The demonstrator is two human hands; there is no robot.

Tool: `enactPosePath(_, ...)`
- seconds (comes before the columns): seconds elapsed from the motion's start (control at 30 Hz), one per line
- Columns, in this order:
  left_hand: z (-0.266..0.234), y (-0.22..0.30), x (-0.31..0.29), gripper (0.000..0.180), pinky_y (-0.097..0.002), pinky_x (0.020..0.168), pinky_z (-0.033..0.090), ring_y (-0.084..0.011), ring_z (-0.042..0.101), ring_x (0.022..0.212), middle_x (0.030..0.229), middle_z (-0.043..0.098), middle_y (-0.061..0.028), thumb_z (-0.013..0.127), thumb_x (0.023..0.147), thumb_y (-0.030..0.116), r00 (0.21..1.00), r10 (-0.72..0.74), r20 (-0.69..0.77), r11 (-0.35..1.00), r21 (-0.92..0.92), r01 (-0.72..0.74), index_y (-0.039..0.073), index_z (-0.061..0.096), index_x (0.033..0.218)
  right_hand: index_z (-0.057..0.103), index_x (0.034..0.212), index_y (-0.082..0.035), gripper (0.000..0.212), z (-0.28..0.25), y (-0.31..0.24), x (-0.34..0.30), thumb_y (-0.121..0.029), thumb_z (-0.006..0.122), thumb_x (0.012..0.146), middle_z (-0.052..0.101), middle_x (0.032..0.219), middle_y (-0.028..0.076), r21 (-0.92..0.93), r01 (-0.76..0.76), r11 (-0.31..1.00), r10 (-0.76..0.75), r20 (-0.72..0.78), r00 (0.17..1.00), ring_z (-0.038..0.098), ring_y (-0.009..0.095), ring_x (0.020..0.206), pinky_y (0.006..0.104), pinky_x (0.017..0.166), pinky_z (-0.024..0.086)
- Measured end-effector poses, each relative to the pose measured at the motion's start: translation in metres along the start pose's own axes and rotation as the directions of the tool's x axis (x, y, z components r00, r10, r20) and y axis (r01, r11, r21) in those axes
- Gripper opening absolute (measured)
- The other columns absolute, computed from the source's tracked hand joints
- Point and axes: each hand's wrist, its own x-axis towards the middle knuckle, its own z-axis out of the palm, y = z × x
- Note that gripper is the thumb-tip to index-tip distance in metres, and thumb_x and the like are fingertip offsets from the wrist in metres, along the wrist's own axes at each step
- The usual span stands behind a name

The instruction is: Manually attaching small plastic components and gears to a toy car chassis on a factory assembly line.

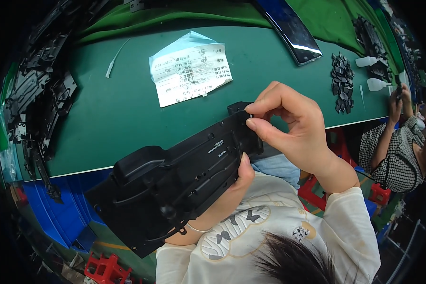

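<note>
A long black moulded plastic panel [189, 165] with ribs, holes and a raised hump slants across the front of the green table. My left hand [241, 177] grips it from below by its near edge; the thumb shows on the panel's face and most fingers are hidden behind it. At the panel's far right end, my right hand [291, 120] pinches with thumb and forefinger. Something small seems to sit between those fingertips, touching the panel's corner, but it is too small to name.
A printed paper sheet [191, 75] lies on the table [113, 109]. Black parts are heaped at the left [52, 99]. Small black pieces [341, 83], white bottles [377, 84] and a glossy black panel [293, 33] lie to the right. Another person [393, 151] sits at far right.
</note>
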Motion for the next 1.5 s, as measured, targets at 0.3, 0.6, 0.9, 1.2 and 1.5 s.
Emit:
enactPosePath(0.3,-0.009,0.004,0.008,0.006,-0.0245,0.045,0.039,-0.0143,0.049,0.049,0.056,0.051,-0.0023,0.055,0.07,0.009,0.99,0.109,0.091,0.978,0.167,-0.123,0.004,0.054,0.067,0.053,0.078,0.003,0.016,-0.004,-0.004,0.004,0.009,0.057,0.065,0.049,0.073,0.006,-0.099,0.053,0.994,-0.048,0.051,0.998,0.049,0.012,0.067,0.0205,0.058,0.043)
enactPosePath(0.6,-0.009,0.009,0.007,0.009,-0.0245,0.042,0.038,-0.014,0.049,0.045,0.053,0.051,-0.0025,0.055,0.071,0.011,0.994,-0.032,0.108,0.998,0.053,0.026,0.003,0.054,0.066,0.054,0.076,0.004,0.012,-0.009,-0.009,0.006,0.008,0.057,0.065,0.052,0.072,0.007,-0.095,0.03,0.995,-0.02,0.096,0.995,0.05,0.012,0.066,0.0205,0.057,0.043)
enactPosePath(0.9,-0.02,0.014,0.018,0.007,-0.0241,0.042,0.038,-0.0137,0.049,0.046,0.053,0.05,-0.0029,0.054,0.072,0.009,0.966,-0.034,0.257,0.998,-0.033,0.044,0.003,0.054,0.067,0.048,0.072,0.001,0.016,-0.009,-0.005,0.003,-0.012,0.059,0.071,0.046,0.067,0.004,-0.04,-0.054,0.998,0.055,0.027,0.998,0.045,0.011,0.055,0.0209,0.05,0.037)
enactPosePath(1.2,-0.007,0.006,0.006,0.004,-0.0237,0.042,0.037,-0.0136,0.047,0.046,0.054,0.05,-0.0029,0.054,0.071,0.006,0.991,0.057,0.122,0.994,0.082,-0.067,0.003,0.054,0.068,0.043,0.065,0.0,0.012,0.001,-0.005,0.004,-0.003,0.051,0.073,0.037,0.068,0.0,-0.006,-0.147,0.989,0.147,0.066,0.987,0.036,0.005,0.058,0.0168,0.047,0.03)
enactPosePath(1.5,-0.001,0.002,0.006,0.006,-0.0257,0.049,0.041,-0.0173,0.052,0.054,0.062,0.054,-0.0048,0.054,0.07,0.007,0.985,0.115,0.128,0.98,0.149,-0.134,0.001,0.054,0.071,0.043,0.064,-0.002,0.012,-0.002,0.0,0.002,-0.003,0.053,0.071,0.038,0.067,0.0,-0.132,-0.036,0.991,0.039,0.02,0.999,0.037,0.007,0.058,0.0187,0.049,0.03)
